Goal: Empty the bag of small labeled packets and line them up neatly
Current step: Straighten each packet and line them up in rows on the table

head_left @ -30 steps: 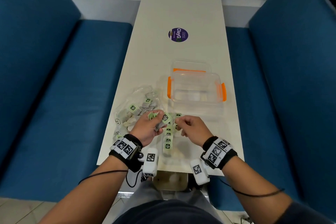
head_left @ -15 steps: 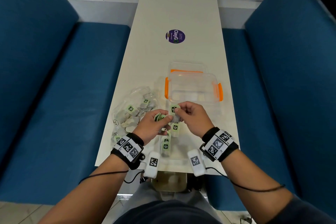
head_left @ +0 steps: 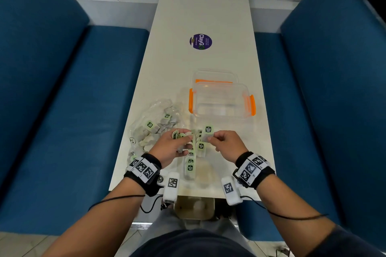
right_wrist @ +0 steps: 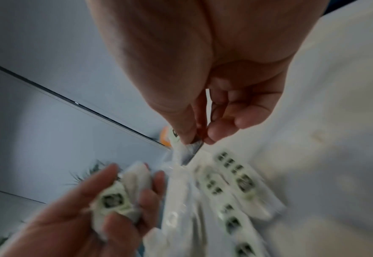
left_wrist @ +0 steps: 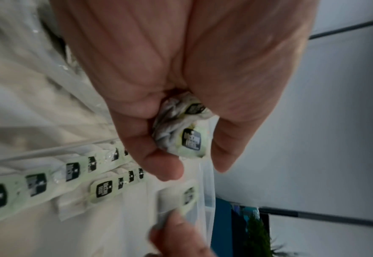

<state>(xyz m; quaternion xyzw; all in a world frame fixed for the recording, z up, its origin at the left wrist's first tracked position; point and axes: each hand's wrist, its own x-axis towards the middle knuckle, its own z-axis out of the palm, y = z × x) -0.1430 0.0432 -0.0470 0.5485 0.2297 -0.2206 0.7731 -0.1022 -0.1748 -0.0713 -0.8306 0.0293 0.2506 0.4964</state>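
Observation:
Two rows of small green-labelled packets [head_left: 190,168] lie overlapping on the white table [head_left: 204,10] between my hands. My left hand [head_left: 175,145] grips a small bunch of packets [left_wrist: 182,128] in its curled fingers, just left of the rows. My right hand [head_left: 224,145] pinches one packet [head_left: 207,131] by its edge above the far end of the right row [head_left: 201,147]. The clear plastic bag [head_left: 154,127] with several packets inside lies to the left of my left hand.
A clear plastic box with orange latches [head_left: 222,100] stands just beyond my hands, its lid behind it. A purple round sticker [head_left: 201,41] lies on the table further back. Blue benches [head_left: 69,110] flank the narrow table on both sides.
My right hand has taken one packet from near my left hand and carried it away from me to the far end of the right row. My left hand still grips its bunch.

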